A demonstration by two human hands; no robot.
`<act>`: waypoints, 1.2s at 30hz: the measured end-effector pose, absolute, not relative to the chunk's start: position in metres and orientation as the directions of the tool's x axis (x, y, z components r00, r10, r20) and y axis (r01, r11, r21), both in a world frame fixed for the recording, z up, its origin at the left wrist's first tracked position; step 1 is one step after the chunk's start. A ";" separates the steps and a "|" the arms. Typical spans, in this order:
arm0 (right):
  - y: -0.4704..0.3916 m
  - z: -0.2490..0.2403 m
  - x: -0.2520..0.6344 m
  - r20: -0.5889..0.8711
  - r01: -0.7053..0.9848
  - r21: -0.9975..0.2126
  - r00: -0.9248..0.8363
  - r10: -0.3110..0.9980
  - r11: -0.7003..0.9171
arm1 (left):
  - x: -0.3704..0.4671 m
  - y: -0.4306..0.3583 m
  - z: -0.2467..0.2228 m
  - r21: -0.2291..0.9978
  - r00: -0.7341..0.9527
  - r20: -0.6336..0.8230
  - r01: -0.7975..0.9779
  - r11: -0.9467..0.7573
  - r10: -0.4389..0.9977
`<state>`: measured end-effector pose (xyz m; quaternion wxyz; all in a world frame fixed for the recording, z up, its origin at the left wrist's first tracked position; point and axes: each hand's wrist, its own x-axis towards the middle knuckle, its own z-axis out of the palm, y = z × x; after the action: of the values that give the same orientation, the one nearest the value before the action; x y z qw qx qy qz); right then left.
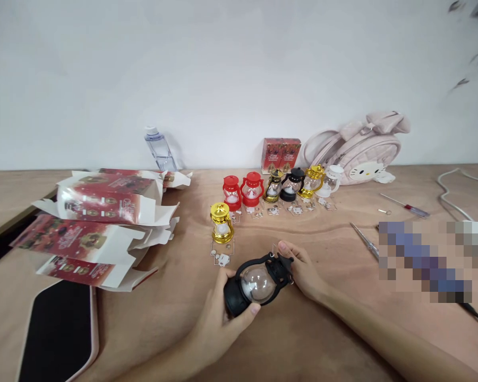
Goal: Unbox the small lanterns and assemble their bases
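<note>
My left hand [219,323] is wrapped round the base of a small black lantern [258,284], which is tilted with its top toward the right. It has a clear globe with a pale candle shape inside. My right hand [305,270] is closed at the lantern's top, its fingers on a thin wire handle [274,248] that is partly hidden. Just beyond stands a gold lantern [222,225], with a wire handle and small white parts [223,259] lying in front of it.
Behind are red lanterns [252,189], a black lantern [291,185] and a white lantern [333,181]. Opened cartons [107,204] and a tablet [58,334] lie left. A bottle [159,148], red boxes [281,155] and a pink bag [366,159] stand by the wall; a screwdriver [406,206] lies right.
</note>
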<state>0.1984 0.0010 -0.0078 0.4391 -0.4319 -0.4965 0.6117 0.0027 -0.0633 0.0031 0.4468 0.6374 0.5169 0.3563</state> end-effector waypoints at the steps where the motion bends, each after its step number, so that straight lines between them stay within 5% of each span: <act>1: 0.002 -0.009 0.199 -0.095 -0.118 -0.985 -0.236 0.967 -0.126 | 0.003 -0.064 0.002 0.936 0.207 -0.014 0.346 -0.060 0.978; 16: 0.002 -0.018 0.199 0.014 -0.146 -0.989 -0.100 0.995 -0.001 | 0.005 -0.059 0.001 0.928 0.129 -0.086 0.370 0.033 0.988; 24: -0.001 -0.004 0.187 -0.206 -0.376 -0.875 -0.281 0.937 -0.305 | 0.009 -0.055 0.003 0.974 -0.024 -0.039 0.223 0.044 0.999; 31: 0.020 -0.010 0.203 -0.113 -0.481 -0.869 -0.033 0.993 -0.115 | 0.004 -0.059 0.003 0.932 -0.082 0.296 0.243 -0.269 0.952; 36: 0.030 -0.015 0.212 0.149 -0.079 -0.985 0.063 0.987 0.154 | 0.003 -0.071 -0.008 0.765 0.046 0.615 0.208 -0.609 0.787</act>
<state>0.2120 0.0304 -0.0145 0.5711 -0.4530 -0.5008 0.4667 0.0029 -0.0711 -0.0077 0.2473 0.6794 0.3663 0.5857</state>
